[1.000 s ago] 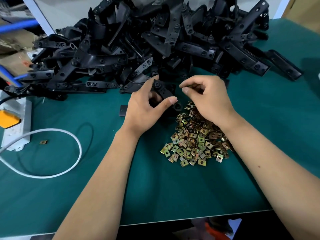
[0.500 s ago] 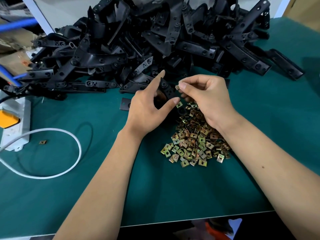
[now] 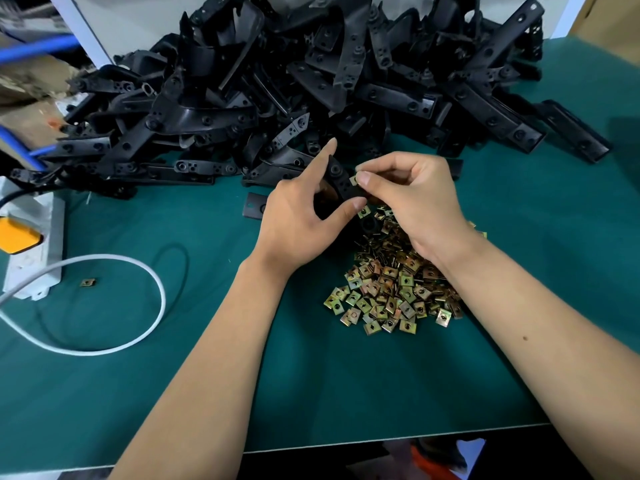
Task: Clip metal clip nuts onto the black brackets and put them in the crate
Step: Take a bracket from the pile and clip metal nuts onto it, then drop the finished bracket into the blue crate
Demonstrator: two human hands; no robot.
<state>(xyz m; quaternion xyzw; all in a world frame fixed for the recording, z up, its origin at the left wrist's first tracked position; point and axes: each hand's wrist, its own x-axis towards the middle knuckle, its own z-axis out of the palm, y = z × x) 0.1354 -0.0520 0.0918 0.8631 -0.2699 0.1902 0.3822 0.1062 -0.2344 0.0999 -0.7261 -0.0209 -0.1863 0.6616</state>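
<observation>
Right hand [image 3: 412,199]: thumb and forefinger closed in a pinch on one clip nut [image 3: 354,180], presented at the edge of the bracket [image 3: 341,183], apparently for pressing on. Left hand [image 3: 298,220]: thumb and fingers [image 3: 356,204] curled round that bracket, forefinger extended along it, evidently to steady it. Loose clip nuts [image 3: 391,289] lie heaped on the green surface [image 3: 346,393] directly beneath; unfitted brackets [image 3: 294,81] are piled behind. No crate in view.

A white power strip [image 3: 33,242] lay at the green table's [image 3: 346,393] left edge, an orange plug [image 3: 17,233] seemingly in it, a white cable [image 3: 152,327] looping nearby.
</observation>
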